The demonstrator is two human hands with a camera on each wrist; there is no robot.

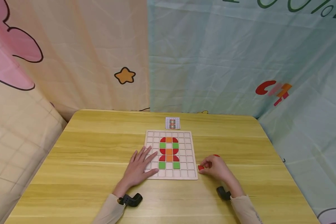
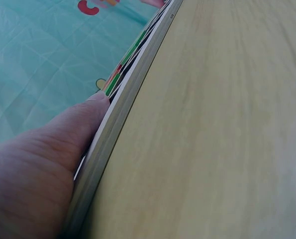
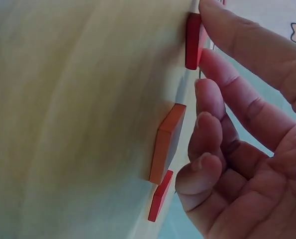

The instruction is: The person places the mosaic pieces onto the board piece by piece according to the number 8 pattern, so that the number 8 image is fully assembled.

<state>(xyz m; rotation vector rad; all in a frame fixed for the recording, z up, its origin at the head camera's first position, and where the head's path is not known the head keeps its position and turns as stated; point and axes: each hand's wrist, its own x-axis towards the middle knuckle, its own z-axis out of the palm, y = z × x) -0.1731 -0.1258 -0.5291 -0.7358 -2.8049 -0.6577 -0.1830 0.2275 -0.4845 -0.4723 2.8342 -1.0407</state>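
A square white grid board [image 1: 189, 173] lies on the table with red, orange and green tiles set in two columns and a middle strip. My left hand [image 1: 141, 165] rests spread over the board's left side, and its thumb [image 2: 85, 117] lies along the near edge in the left wrist view. Just off the board's right edge, my right hand [image 1: 215, 168] pinches a red tile [image 3: 192, 42] between thumb and index finger. Its other fingers curl loosely. Under that hand lie an orange tile [image 3: 166, 144] and another red tile [image 3: 160, 195].
A small card [image 1: 167, 120] with a printed grid pattern lies beyond the board's far edge. The wooden table [image 1: 100, 133] reaches back to hanging printed curtains [image 1: 207, 62]. Dark camera bands [image 1: 132, 200] sit on both wrists.
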